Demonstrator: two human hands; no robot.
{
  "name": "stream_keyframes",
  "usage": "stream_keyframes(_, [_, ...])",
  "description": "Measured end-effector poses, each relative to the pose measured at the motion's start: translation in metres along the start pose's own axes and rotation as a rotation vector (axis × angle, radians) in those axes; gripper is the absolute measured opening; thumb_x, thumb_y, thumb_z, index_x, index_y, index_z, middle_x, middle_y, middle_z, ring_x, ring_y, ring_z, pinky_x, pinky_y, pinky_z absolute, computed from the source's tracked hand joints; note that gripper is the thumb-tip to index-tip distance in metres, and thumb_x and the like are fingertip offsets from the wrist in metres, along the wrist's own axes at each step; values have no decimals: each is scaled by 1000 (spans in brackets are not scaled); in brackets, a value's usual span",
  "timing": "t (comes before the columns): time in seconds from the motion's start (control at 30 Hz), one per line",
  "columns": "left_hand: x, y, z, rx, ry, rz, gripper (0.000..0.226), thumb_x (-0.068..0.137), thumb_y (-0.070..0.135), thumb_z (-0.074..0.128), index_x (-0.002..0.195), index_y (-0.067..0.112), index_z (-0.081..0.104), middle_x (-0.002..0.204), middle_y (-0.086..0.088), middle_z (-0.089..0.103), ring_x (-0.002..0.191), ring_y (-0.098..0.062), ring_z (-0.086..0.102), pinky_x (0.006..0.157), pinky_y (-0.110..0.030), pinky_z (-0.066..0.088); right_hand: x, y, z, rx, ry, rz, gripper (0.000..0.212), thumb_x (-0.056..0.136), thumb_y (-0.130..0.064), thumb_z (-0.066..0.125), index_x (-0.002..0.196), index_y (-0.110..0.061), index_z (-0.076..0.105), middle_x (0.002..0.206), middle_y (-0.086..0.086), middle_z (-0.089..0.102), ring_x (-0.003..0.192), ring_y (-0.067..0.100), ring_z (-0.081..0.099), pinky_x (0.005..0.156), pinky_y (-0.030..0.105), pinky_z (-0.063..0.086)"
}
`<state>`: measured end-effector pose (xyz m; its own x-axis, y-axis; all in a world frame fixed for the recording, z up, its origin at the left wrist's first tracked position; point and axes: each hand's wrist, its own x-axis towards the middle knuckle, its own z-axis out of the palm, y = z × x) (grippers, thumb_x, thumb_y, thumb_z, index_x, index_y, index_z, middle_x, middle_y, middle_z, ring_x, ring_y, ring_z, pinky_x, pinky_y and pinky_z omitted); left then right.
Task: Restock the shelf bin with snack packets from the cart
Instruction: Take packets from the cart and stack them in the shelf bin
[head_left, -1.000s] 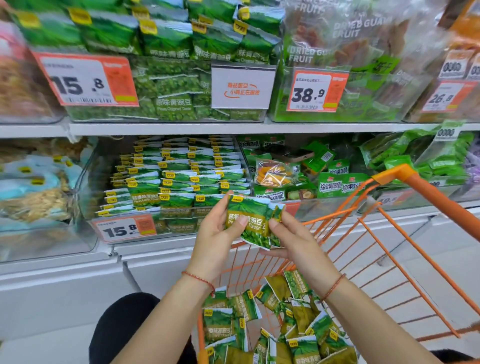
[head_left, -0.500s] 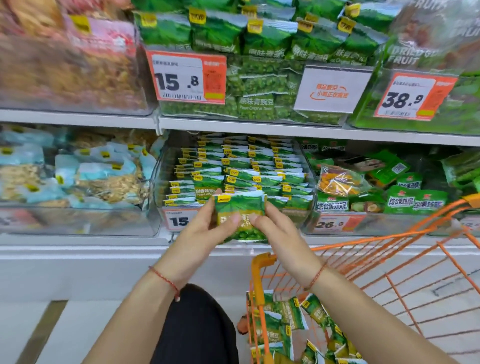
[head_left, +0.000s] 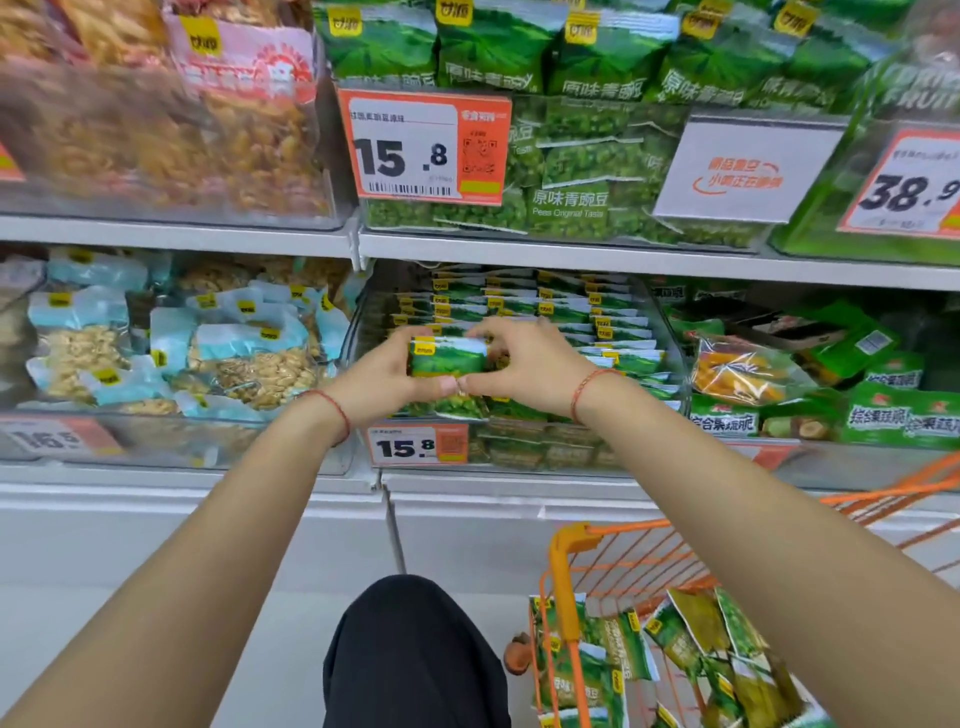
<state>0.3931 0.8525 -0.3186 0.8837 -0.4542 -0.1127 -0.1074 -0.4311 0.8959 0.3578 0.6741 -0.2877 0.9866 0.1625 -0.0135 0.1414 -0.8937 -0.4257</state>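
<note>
A green snack packet (head_left: 448, 358) is gripped by the left hand (head_left: 387, 382) and right hand (head_left: 524, 369) over the packed shelf bin (head_left: 670, 332).

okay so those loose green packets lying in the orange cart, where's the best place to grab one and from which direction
Probably from above, through the cart's open top. The packets lie flat and overlapping, so pinch a raised top edge or corner, front and back faces between thumb and fingers. The wire sides block coming in sideways.

Both hands (head_left: 384, 376) (head_left: 524, 364) grip green packets (head_left: 448, 358) over bin (head_left: 675, 364).
</note>
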Motion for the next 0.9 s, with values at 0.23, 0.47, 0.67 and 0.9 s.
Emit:
stream_keyframes(0.23, [13,-4,15,225,85,0,70,81,22,73,135,6,31,117,-6,52,101,-15,51,75,-21,40,11,1,8,-382,30,-75,55,86,-47,60,134,-23,43,135,5,52,137,20,33,116,48,-7])
stream_keyframes(0.47, [3,-2,18,443,15,-32,78,82,32,72,142,11,27,145,-9,38,131,-23,39,91,-24,33,3,-3,12,-493,-45,-144,47,87,-48,58,124,-24,45,122,6,60,140,21,29,116,48,-7])
stream_keyframes(0.67, [-6,6,2,271,-23,-186,76,89,41,59,149,12,22,147,-11,36,132,-22,40,98,-28,37,4,-9,3,-471,-29,-123,39,91,-51,51,122,-27,56,118,3,57,126,22,43,116,50,-4])
stream_keyframes(0.9, [0,2,13,381,34,-244,46,94,50,47,67,15,35,66,0,35,58,-15,34,52,-30,21,8,-12,9,-555,-90,-98,43,93,-46,50,130,-25,56,125,3,59,130,23,41,116,51,-5])
